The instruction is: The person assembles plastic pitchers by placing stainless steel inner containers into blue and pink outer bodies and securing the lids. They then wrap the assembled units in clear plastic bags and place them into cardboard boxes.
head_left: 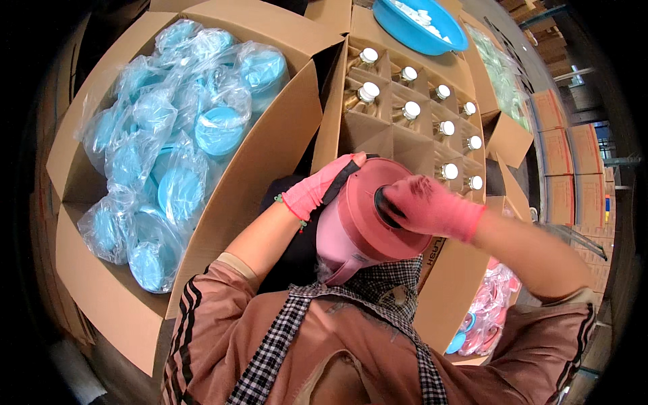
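Observation:
I hold a pink plastic jug [335, 236] in front of my chest, tilted, with its broad darker pink lid [364, 209] facing up. My left hand [317, 189], in a pink glove, is closed on the jug's far left edge, where a black strip lies along the fingers. My right hand [435, 206], also gloved in pink and slightly blurred, is closed at the dark round centre of the lid. Its fingertips are partly hidden there. Just beyond the jug stands a divided carton [397, 145] holding several clear bottles with white caps [411, 110].
At left, a large open carton [246, 196] holds several bagged blue plastic vessels [219, 130]. A blue basin [405, 30] with small white pieces sits beyond the bottles. Bagged pink items [496, 307] lie at lower right, and stacked cartons [557, 152] stand farther right.

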Demonstrator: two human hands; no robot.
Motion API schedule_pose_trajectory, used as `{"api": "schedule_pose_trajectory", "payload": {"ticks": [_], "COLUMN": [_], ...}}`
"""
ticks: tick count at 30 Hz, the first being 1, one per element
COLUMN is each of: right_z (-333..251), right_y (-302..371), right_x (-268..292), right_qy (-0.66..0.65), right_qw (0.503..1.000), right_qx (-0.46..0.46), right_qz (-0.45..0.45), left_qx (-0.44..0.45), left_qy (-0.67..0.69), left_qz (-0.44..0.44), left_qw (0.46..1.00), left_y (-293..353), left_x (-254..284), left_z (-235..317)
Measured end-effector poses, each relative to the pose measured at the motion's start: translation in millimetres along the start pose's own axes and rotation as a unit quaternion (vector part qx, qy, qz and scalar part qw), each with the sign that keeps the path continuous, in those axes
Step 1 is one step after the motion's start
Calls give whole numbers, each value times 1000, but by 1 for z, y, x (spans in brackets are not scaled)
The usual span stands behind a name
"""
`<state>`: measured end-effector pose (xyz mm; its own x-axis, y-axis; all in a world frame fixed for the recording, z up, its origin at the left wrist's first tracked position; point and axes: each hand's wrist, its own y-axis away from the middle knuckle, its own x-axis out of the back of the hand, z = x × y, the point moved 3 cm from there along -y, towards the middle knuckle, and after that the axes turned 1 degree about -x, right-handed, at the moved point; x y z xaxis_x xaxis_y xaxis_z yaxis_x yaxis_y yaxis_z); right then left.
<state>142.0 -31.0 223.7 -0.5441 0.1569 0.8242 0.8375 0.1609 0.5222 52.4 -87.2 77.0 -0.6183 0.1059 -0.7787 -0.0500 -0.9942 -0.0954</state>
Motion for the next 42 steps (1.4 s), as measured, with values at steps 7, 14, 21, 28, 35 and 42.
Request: {"api": "schedule_pose_trajectory", "payload": {"ticks": [7,14,21,28,35,42], "right_z": [5,11,-14,-70,-79,-45], "right_y": [15,10,5,80,2,68], "right_x": [-11,-17,-7,-94,-207,-217], "right_qy": [-188,103,-73,-381,-730,-771], "right_qw": [977,979,972,877,637,519], "right_qx": [9,136,-116,-220,-110,-179], "right_qz": [97,115,193,194,220,323], "left_qx": [6,-1,0,6,8,-47], "left_qy": [44,64,78,136,326,-637], "left_qz": [-22,7,59,86,68,109], "left_qw": [999,998,995,987,943,762], "left_y": [1,-6,4,10,-14,110], "left_x": [1,3,-3,12,39,-67], "left_z": [-2,-4,9,-2,-32,-28]}}
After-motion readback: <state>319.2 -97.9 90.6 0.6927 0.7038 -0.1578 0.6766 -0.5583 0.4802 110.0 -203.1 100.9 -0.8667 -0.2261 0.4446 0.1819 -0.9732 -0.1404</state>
